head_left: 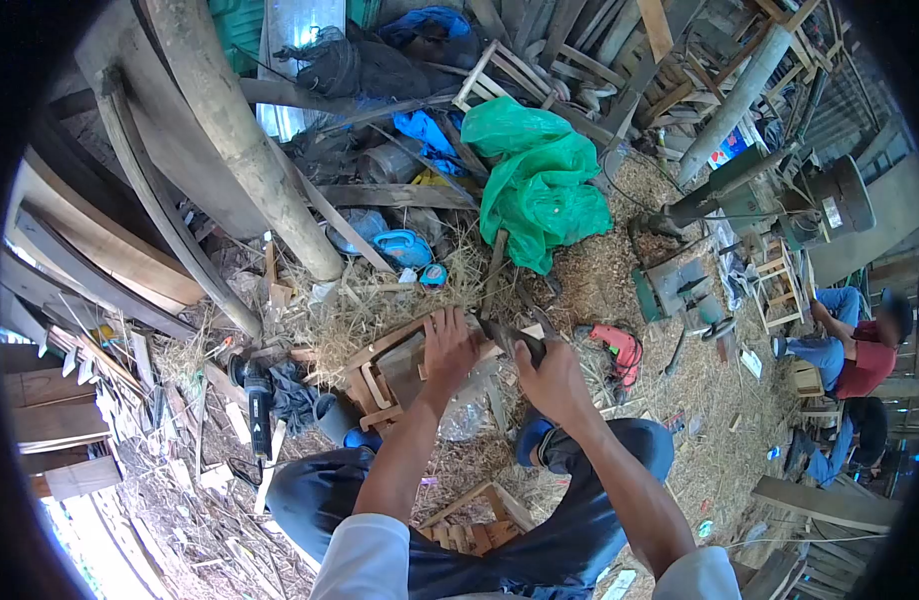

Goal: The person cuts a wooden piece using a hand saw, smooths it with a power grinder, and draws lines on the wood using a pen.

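My left hand (pixel 450 350) presses on a wooden frame (pixel 385 345) in front of my knees, its fingers lying over the top edge. My right hand (pixel 550 375) is wrapped round the dark handle of a tool (pixel 504 338), whose dark blade or body points left towards my left hand. The tool's far end lies close to the wood beside my left fingers; whether it touches cannot be made out. Smaller curved wooden pieces (pixel 377 385) sit within the frame, left of my left wrist.
A red power drill (pixel 620 355) lies right of my right hand, a black power tool (pixel 259 405) at the left. Ahead are a green plastic sheet (pixel 540 180) and a wooden post (pixel 245 150). A green machine (pixel 680 285) and seated people (pixel 865 345) are at the right.
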`<action>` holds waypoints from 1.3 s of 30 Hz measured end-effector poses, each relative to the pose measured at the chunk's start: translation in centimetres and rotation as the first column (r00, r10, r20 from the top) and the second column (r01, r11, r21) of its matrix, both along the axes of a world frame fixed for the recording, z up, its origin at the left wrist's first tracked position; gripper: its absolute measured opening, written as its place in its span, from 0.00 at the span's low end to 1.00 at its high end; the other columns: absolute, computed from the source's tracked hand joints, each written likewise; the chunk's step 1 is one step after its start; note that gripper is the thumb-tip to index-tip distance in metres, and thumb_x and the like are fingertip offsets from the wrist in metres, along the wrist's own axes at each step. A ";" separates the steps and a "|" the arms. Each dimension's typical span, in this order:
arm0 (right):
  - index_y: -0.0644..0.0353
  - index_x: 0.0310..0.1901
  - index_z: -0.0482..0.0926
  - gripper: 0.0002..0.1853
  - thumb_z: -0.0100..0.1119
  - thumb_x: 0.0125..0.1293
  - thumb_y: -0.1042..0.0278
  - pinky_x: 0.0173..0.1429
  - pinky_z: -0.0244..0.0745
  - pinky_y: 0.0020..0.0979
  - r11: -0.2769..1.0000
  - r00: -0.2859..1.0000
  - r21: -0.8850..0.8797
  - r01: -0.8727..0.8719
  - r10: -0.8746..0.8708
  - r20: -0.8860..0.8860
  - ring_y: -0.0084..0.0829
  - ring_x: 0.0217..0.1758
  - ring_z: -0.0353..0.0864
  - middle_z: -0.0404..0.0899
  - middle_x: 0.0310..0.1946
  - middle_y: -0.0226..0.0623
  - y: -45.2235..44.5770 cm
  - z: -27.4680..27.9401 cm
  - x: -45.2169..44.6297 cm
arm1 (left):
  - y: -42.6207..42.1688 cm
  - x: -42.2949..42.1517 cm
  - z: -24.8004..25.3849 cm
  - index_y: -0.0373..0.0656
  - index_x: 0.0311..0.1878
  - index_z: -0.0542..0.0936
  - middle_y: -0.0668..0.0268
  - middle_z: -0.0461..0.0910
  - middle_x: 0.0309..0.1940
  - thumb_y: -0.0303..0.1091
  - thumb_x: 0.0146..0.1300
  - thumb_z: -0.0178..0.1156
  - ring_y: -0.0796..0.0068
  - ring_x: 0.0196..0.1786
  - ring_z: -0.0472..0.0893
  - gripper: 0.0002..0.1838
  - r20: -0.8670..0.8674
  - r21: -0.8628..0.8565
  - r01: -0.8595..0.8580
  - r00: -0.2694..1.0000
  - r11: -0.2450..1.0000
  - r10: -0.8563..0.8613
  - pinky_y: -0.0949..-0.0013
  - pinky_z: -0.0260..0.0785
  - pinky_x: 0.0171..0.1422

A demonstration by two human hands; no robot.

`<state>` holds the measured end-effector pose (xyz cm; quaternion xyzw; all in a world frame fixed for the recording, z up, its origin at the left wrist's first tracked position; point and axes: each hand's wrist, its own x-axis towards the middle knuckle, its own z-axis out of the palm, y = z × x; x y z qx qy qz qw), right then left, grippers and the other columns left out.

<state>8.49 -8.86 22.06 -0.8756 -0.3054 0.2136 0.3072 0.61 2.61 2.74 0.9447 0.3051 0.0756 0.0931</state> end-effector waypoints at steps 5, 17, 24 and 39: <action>0.77 0.29 0.79 0.21 0.57 0.65 0.60 0.35 0.74 0.49 0.997 0.999 -0.068 0.027 -0.030 -0.043 0.60 0.30 0.81 0.76 0.21 0.65 1.5 -0.4 -0.7 | 0.8 -0.1 0.2 0.35 0.56 0.69 0.54 0.70 0.53 0.50 0.58 0.59 0.55 0.61 0.66 0.31 -0.019 -0.073 -0.018 1.000 0.997 0.017 0.48 0.52 0.70; 0.76 0.31 0.80 0.23 0.55 0.63 0.55 0.46 0.77 0.50 0.996 1.000 -0.087 -0.012 0.010 -0.023 0.63 0.39 0.81 0.78 0.31 0.69 3.2 -5.3 2.6 | 0.6 0.0 -0.7 0.34 0.59 0.69 0.53 0.70 0.57 0.49 0.57 0.58 0.53 0.63 0.65 0.32 0.023 -0.034 0.048 0.999 0.998 -0.047 0.49 0.53 0.69; 0.72 0.21 0.79 0.26 0.53 0.65 0.52 0.33 0.79 0.45 0.951 0.948 0.030 -0.308 0.305 0.090 0.53 0.20 0.81 0.75 0.14 0.55 5.5 -6.4 4.8 | 0.6 -0.8 -1.7 0.40 0.47 0.76 0.58 0.75 0.45 0.40 0.56 0.59 0.58 0.55 0.72 0.18 0.156 0.095 0.188 0.967 0.978 -0.201 0.54 0.60 0.61; 0.71 0.38 0.77 0.23 0.53 0.71 0.51 0.32 0.68 0.35 0.955 0.881 0.181 0.234 -0.130 -0.455 0.28 0.23 0.73 0.74 0.19 0.41 -11.8 -10.1 -1.8 | 1.1 -0.6 4.0 0.44 0.44 0.78 0.56 0.81 0.40 0.33 0.62 0.56 0.50 0.41 0.81 0.09 0.093 -0.411 0.332 0.942 0.849 -0.324 0.50 0.74 0.42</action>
